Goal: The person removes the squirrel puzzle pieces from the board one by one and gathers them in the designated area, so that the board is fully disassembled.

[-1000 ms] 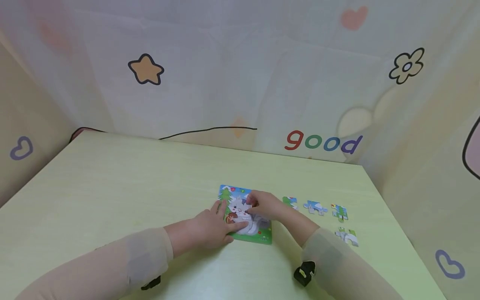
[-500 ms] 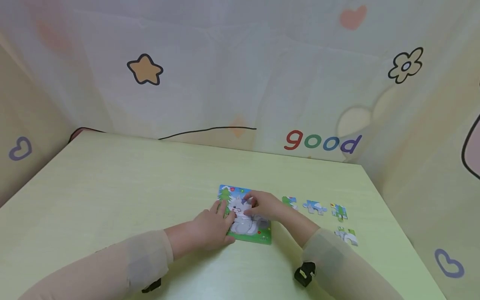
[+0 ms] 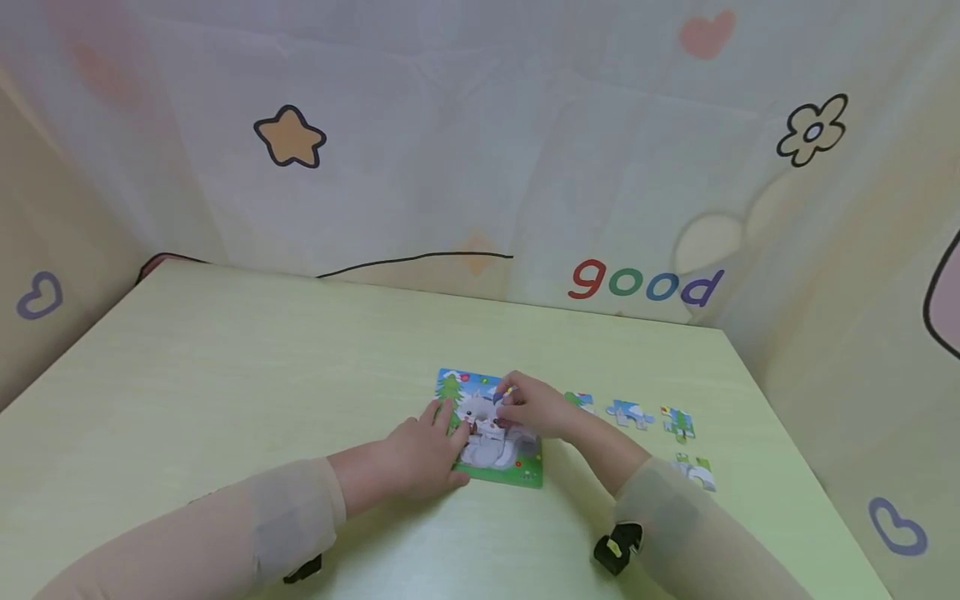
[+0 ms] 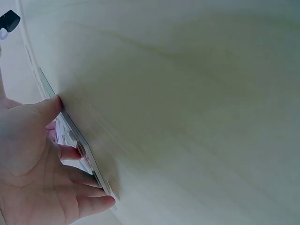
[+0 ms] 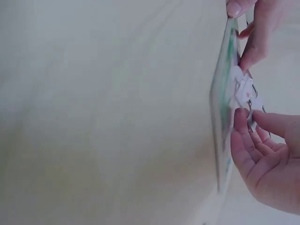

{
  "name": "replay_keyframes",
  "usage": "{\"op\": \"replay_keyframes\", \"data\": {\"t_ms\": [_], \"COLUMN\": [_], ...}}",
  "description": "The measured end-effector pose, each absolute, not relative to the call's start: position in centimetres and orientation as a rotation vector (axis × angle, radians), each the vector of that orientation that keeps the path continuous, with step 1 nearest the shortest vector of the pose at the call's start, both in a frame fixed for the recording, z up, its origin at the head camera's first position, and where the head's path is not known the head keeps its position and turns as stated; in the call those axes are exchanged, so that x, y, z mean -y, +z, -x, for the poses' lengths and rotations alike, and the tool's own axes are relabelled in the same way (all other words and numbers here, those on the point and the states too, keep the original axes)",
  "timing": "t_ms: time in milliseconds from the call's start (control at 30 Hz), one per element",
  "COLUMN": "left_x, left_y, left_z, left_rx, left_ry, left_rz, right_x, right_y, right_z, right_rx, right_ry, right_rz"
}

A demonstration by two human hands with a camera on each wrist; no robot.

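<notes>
Puzzle: a small rectangular cardboard jigsaw board with a white cat, a green tree and a green grass strip lies flat on the pale green worktop, right of its middle.
Left hand: the left hand rests on the board's left edge, fingers straight and spread, pressing the board down; the left wrist view shows the fingertips along that edge.
Right hand: the right hand sits over the board's upper right part, fingers curled and pinching a small white-and-colour puzzle piece held against the picture.
Loose pieces: four cardboard jigsaw pieces lie on the worktop just right of the board, three in a row and one nearer the person.
Sleeves: both forearms wear beige sleeves, each with a small black wrist device.
Surround: a pale curtain printed with a star, a flower, hearts and the word "good" hangs behind the worktop.
</notes>
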State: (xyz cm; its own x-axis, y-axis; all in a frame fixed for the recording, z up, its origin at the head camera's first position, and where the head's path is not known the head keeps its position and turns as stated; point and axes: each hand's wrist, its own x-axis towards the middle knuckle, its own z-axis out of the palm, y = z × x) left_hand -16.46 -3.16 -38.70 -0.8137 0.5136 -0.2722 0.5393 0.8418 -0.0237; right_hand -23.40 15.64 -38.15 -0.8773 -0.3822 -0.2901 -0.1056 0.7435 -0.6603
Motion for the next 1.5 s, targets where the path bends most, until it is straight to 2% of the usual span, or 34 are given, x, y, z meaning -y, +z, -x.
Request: {"op": "replay_keyframes", "data": {"t_ms": [300, 500, 1500], "left_x": [3.2, 3.1, 3.2], "left_y": [-38.5, -38.3, -38.2], "left_z": [16.2, 16.1, 16.2], "left_rx": [-2.773, -2.768, -2.737], "left_ry": [-0.14, -0.124, -0.12], "left_rz": [-0.803, -0.8, -0.781], "right_x": [-16.7, -18.0, -25.7], "right_y": [-38.8, -38.3, -37.6], "right_z": [23.9, 23.7, 22.3], "right_rx": [-2.429, -2.399, -2.425], "right_ry": [-1.2, -1.268, -1.273], "right_rz": [0.248, 0.273, 0.247]}}
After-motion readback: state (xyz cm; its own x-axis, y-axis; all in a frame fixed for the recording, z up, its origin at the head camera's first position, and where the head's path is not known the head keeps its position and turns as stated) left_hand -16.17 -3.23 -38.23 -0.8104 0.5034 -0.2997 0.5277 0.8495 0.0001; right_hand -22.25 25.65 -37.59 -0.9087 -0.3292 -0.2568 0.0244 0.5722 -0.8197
